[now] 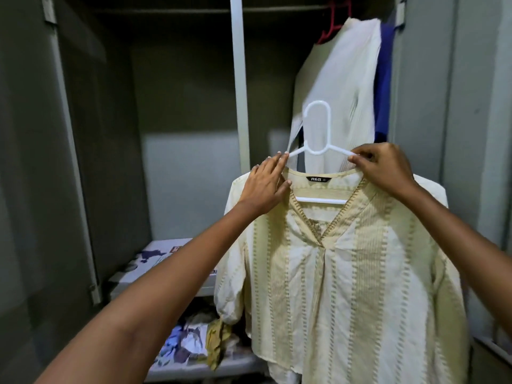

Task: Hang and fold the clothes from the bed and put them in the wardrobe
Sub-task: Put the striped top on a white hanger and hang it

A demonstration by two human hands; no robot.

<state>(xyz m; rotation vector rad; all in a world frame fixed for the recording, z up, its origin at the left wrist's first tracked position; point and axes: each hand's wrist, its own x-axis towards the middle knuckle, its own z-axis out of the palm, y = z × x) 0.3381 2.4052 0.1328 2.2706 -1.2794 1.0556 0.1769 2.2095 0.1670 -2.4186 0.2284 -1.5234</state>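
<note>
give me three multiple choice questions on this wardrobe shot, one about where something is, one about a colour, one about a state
1. Where is the red hanger?
A. on the rail at upper right
B. on the bottom shelf
C. in the left hand

2. What colour is the hanger carrying the striped shirt?
A. black
B. white
C. blue

3. What is the right hand doing?
A. hanging idle
B. lying flat on a shelf
C. pinching the hanger's arm

Answers:
1. A, its hook sits by the rail above the cream garment.
2. B, its hook and bar are white.
3. C, fingertips close on the white arm, while the left hand rests on the shirt's shoulder.
</note>
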